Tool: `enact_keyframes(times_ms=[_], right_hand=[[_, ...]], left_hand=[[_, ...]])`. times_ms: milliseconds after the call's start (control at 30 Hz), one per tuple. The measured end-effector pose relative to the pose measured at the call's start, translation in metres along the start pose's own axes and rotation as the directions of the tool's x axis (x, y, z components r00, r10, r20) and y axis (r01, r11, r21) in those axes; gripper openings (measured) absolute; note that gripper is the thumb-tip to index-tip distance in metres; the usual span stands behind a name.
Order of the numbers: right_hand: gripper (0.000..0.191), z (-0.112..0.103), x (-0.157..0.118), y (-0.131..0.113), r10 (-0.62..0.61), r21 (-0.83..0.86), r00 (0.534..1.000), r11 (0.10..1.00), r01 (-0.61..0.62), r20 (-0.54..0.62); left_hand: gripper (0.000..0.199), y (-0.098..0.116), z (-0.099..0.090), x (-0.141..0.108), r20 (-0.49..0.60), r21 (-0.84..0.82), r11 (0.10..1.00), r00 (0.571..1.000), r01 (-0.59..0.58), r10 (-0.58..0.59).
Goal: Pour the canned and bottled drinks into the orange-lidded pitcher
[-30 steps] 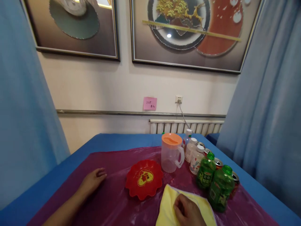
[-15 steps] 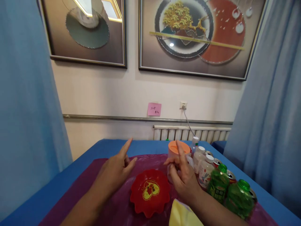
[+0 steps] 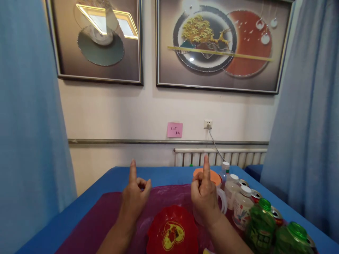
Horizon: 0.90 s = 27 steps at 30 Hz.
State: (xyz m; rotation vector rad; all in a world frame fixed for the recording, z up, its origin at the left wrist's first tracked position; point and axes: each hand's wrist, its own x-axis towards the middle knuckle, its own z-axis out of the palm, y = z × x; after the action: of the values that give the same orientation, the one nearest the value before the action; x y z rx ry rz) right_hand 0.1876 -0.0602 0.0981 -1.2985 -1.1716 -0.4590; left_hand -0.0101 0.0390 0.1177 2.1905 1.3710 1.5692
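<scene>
Left hand (image 3: 134, 197) and right hand (image 3: 205, 195) are well apart, gripping nothing, one finger up each. Red dish (image 3: 172, 233) sits between and below them. Orange-lidded pitcher (image 3: 215, 177) is right behind the right hand, so a careless swing could probably tip it.

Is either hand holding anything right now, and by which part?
Nothing is held: the left hand and right hand are both empty, pointing upward.

Pitcher (image 3: 215, 179) partly behind right hand (image 3: 204, 195)
</scene>
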Motion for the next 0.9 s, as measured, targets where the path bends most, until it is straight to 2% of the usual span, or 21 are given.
enact_keyframes(times_ms=[67,133,300,567,733,833,900], right_hand=[[0.078,0.006,0.0,0.011,0.083,-0.084,0.997,0.993,-0.082,0.0],[0.077,0.009,-0.003,0.019,0.107,-0.1,0.994,0.989,-0.108,-0.007],[0.079,0.01,-0.011,0.023,0.109,-0.047,0.994,0.993,-0.109,-0.002],[0.083,0.009,-0.016,0.028,0.113,-0.077,0.993,0.991,-0.11,0.031],[0.082,0.008,-0.016,0.031,0.11,-0.073,0.993,0.992,-0.107,0.038],[0.08,0.007,-0.014,0.028,0.144,-0.064,0.986,0.988,-0.139,0.085],[0.076,0.004,-0.021,0.023,0.165,-0.029,0.97,0.986,-0.162,0.18]], left_hand=[[0.091,-0.004,0.002,0.002,0.072,-0.013,0.998,0.995,0.064,-0.063],[0.091,-0.005,0.003,-0.001,0.043,-0.043,0.998,0.998,0.054,-0.053],[0.09,-0.003,0.004,-0.008,-0.045,-0.095,0.995,0.999,-0.004,0.0],[0.089,-0.002,0.004,-0.005,-0.031,-0.071,0.997,0.999,0.015,-0.017],[0.087,0.003,0.001,-0.008,0.017,-0.061,0.998,1.0,-0.005,0.006],[0.085,0.006,0.001,-0.01,0.046,-0.053,0.999,0.999,0.0,0.003],[0.085,0.002,0.002,-0.009,0.073,-0.065,0.998,0.997,0.019,-0.014]])
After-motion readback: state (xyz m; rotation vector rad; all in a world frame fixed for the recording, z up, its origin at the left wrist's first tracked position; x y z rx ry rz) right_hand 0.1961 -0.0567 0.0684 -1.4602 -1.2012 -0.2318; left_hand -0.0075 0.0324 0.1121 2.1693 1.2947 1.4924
